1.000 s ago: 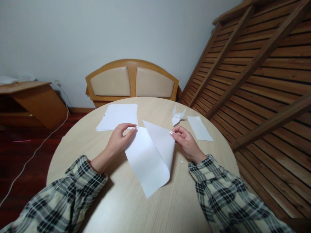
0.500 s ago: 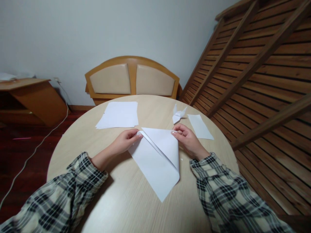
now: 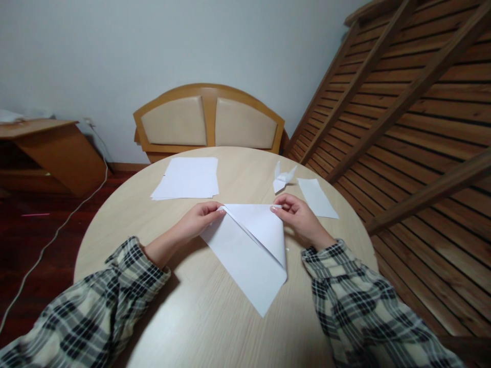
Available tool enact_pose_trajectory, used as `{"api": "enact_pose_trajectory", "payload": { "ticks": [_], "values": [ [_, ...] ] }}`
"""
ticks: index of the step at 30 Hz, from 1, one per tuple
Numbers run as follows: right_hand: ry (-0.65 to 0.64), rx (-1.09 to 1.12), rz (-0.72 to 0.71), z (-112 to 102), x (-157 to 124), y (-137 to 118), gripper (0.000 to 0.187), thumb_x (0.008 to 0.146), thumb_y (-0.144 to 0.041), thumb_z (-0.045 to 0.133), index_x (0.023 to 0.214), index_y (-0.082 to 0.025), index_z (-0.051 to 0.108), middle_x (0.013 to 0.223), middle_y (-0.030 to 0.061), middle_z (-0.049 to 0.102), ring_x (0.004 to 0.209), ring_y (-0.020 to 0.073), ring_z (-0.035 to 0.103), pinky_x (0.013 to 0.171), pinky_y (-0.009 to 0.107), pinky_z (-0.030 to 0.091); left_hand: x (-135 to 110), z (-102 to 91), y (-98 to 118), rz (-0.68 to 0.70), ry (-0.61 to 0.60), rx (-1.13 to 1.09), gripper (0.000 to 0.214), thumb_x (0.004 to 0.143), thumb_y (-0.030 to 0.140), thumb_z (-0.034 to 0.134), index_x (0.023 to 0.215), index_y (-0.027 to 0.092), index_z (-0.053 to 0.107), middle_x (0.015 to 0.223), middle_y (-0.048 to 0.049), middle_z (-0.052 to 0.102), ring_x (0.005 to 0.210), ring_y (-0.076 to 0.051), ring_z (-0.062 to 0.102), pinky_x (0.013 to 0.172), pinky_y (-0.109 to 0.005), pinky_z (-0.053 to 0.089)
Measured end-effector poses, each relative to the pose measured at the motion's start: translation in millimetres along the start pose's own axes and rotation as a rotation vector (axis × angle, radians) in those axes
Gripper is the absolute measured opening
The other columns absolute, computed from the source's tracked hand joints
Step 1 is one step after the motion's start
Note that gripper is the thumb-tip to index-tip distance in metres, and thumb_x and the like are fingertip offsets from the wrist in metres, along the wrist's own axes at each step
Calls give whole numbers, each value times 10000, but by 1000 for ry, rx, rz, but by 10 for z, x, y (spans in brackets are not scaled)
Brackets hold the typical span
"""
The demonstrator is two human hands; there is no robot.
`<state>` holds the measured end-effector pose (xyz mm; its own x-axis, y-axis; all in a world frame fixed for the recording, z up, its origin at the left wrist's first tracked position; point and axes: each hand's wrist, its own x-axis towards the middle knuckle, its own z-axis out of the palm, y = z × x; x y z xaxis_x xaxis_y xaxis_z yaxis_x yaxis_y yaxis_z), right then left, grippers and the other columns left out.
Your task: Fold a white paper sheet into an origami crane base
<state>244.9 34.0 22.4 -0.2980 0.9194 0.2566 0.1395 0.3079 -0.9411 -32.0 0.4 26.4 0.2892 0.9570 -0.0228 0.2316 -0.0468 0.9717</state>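
Observation:
A white sheet of paper (image 3: pixel 249 250) lies folded over on the round pale wooden table (image 3: pixel 192 306), its upper flap forming a triangle. My left hand (image 3: pixel 197 222) pinches the sheet's far left corner. My right hand (image 3: pixel 297 217) pinches the far right corner of the folded flap. Both hands rest on the table with fingers closed on the paper's top edge. Plaid sleeves cover both forearms.
A stack of white sheets (image 3: pixel 187 179) lies at the table's far left. A small folded paper figure (image 3: pixel 283 178) and a paper strip (image 3: pixel 316 198) lie at the far right. A wooden chair back (image 3: pixel 209 122) stands behind the table. Slatted wooden stairs (image 3: pixel 414 102) rise on the right.
The raised right part of the sheet has been folded down onto the rest. Both hands have brought the corners together along the top edge, and the fold now lies nearly flat.

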Motion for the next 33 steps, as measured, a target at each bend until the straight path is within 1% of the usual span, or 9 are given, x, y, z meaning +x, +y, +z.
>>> {"api": "enact_pose_trajectory", "payload": {
  "ticks": [3, 10, 17, 22, 27, 33],
  "values": [
    [1, -5, -10, -2, 3, -1, 230, 767, -386, 712, 829, -208, 580, 756, -8, 536, 680, 137, 482, 622, 292, 385, -9, 16, 27, 4, 7, 30, 278, 827, 440, 604, 823, 163, 630, 695, -20, 573, 553, -128, 484, 483, -255, 331],
    [-12, -77, -35, -23, 8, -11, 225, 781, -404, 698, 819, -212, 588, 760, 1, 533, 684, 146, 471, 613, 295, 372, -29, 59, 77, -48, 33, 39, 278, 811, 438, 603, 782, 161, 611, 643, -12, 550, 519, -119, 463, 448, -242, 306],
    [-27, -126, -39, -27, 15, 9, 231, 789, -425, 692, 820, -217, 595, 739, 2, 531, 671, 151, 462, 597, 297, 358, -31, 68, 74, -23, 46, 78, 278, 811, 428, 592, 781, 154, 627, 650, -19, 571, 524, -122, 479, 453, -248, 324],
    [-52, -163, -23, -3, 6, 30, 241, 795, -436, 688, 846, -213, 613, 721, -1, 528, 651, 149, 456, 577, 297, 348, -51, 108, 78, 17, 14, 67, 258, 806, 401, 595, 856, 155, 648, 743, -47, 627, 584, -143, 524, 490, -258, 383],
    [-27, -145, -27, -7, 5, 17, 237, 807, -433, 669, 820, -212, 587, 714, -7, 507, 646, 144, 438, 578, 293, 337, -44, 98, 66, 20, 40, 82, 269, 822, 426, 583, 791, 162, 627, 687, -28, 586, 551, -131, 491, 474, -253, 360],
    [-25, -134, -35, -6, 5, 18, 230, 808, -428, 665, 817, -212, 585, 724, -7, 501, 645, 142, 431, 576, 290, 323, -41, 86, 74, 27, 42, 89, 287, 812, 441, 587, 811, 159, 638, 689, -33, 591, 564, -139, 506, 472, -250, 363]
  ]
}}
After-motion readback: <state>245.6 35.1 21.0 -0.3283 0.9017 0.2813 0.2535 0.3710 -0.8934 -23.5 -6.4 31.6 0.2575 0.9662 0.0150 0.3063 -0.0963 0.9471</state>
